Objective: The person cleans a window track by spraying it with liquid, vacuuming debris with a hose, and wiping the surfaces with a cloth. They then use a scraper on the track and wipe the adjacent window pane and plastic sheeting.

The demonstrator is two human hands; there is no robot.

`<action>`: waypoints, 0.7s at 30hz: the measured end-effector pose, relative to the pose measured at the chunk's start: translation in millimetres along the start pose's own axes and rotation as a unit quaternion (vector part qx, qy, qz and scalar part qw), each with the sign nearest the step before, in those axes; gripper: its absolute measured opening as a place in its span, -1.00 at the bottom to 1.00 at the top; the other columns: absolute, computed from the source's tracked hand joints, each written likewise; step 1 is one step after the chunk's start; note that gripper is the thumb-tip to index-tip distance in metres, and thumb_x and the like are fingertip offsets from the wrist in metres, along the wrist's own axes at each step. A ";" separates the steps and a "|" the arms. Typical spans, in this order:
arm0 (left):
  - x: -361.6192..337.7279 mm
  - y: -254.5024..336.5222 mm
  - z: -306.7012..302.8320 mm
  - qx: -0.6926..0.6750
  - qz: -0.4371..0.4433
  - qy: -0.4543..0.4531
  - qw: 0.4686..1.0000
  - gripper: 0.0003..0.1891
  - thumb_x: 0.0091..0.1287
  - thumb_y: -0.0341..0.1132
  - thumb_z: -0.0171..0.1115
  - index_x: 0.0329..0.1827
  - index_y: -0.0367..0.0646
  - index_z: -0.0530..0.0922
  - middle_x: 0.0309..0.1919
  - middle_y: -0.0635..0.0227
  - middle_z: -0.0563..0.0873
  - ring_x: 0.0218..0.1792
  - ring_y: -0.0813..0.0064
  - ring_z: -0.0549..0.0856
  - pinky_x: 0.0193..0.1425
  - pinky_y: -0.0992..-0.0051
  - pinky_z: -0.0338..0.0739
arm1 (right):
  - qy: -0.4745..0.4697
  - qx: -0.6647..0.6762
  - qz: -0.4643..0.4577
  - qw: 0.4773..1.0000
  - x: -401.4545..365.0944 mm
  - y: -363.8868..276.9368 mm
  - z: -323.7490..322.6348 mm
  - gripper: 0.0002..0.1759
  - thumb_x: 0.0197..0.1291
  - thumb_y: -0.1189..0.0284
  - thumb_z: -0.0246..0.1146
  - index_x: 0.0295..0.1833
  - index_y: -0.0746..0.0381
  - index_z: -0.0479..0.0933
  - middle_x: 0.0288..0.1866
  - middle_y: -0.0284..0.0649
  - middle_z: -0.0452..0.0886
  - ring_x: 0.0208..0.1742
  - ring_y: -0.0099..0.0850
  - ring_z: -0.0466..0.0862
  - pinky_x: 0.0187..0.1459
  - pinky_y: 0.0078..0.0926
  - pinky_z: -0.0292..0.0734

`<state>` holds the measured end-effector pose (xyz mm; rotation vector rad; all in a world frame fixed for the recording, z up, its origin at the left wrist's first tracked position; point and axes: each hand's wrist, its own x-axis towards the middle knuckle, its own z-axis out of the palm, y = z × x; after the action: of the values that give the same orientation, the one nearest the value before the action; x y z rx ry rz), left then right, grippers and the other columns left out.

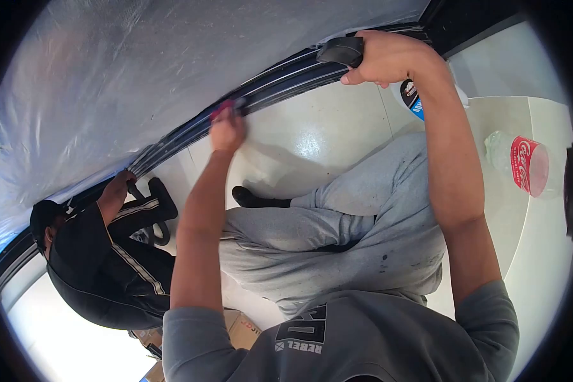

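Note:
My left hand (228,130) is closed around a small red object (228,109), blurred by motion, against the dark ridged track (274,86). Farther right along the same track, my right hand (388,57) grips a black tool (341,51) with its body lying over the rails. Clear plastic film (127,70) covers the surface just beyond the track. Under my right forearm a white container with a blue and black label (411,99) is partly hidden.
A co-worker in black clothes and cap (95,267) crouches at the left, one hand on the track beside a black hose (162,234). A clear bottle with a red label (522,164) lies at the right. Cardboard boxes (240,330) stand behind my left arm.

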<state>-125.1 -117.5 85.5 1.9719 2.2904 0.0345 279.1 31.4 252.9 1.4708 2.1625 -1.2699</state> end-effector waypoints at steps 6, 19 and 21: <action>9.9 -53.9 10.4 0.078 -0.185 -0.033 0.979 -0.52 0.42 0.01 0.03 0.17 -0.16 0.61 -0.13 -0.13 0.76 -0.05 -0.16 0.74 0.13 -0.02 0.58 | 0.011 -0.003 0.013 1.000 -15.0 -7.5 -2.4 -0.49 0.08 0.12 0.48 -0.08 0.29 0.52 -0.49 -0.19 0.64 -0.50 -0.36 0.65 -0.28 -0.35 0.56; 11.0 175.5 33.6 -0.147 0.250 0.077 0.954 -0.49 0.28 -0.33 0.23 0.29 -0.32 0.46 0.26 -0.10 0.55 0.37 -0.10 0.47 0.55 0.12 0.27 | -0.014 -0.142 -0.001 0.990 35.3 -44.2 44.6 -0.44 0.10 0.04 0.41 0.01 0.29 0.67 0.03 0.07 0.72 0.14 0.00 0.69 0.14 -0.13 0.59; 12.0 154.0 27.1 -0.151 0.256 0.056 0.953 -0.44 0.27 -0.38 0.20 0.37 -0.33 0.42 0.37 -0.08 0.49 0.46 -0.05 0.39 0.60 0.13 0.19 | 0.037 -0.126 -0.018 0.991 38.0 -42.0 49.3 -0.51 0.11 0.08 0.41 -0.07 0.30 0.71 0.04 0.06 0.73 0.11 -0.01 0.71 0.12 -0.12 0.61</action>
<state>27.6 -84.0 72.2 2.3658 1.6343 0.5187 212.9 13.3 222.4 1.4012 2.3079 -0.9229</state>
